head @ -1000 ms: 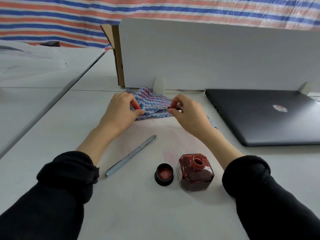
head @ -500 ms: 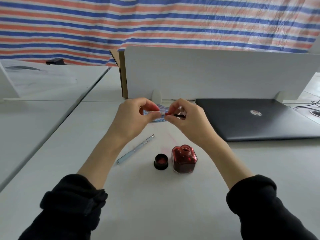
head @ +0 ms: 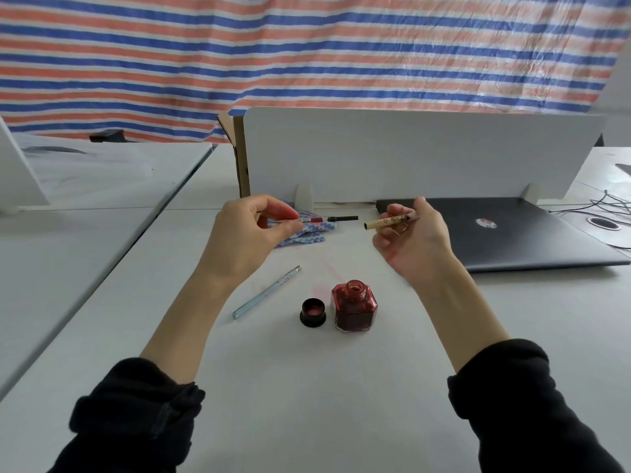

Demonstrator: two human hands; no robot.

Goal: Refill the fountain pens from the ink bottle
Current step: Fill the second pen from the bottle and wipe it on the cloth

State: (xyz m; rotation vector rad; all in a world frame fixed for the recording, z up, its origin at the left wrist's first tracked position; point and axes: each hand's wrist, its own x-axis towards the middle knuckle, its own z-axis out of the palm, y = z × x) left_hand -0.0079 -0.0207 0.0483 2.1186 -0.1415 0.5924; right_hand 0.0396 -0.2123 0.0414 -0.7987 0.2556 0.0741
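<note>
A striped red, white and blue tarp (head: 307,56) hangs behind a smooth white desk (head: 307,387), where a flat white divider panel (head: 409,155) stands upright with a closed dark laptop (head: 512,233) lying at its foot. A person in black sleeves (head: 136,414) holds two pen parts apart above the desk. The left hand (head: 252,230) pinches the thin inner section of a pen (head: 327,219), red and black, between thumb and curled fingers; the right hand (head: 413,233) curls around a tan patterned pen barrel (head: 389,221), open end pointing left. A crumpled blue zigzag cloth (head: 307,232) lies under the left hand's part. Nearer the person, between the forearms, sits an open faceted glass ink bottle (head: 354,307) of red ink, its round black cap (head: 312,313) just beside it. A slim silver pen (head: 268,291) lies diagonally to the left. Faint pink stains (head: 321,288) mark the desk.
</note>
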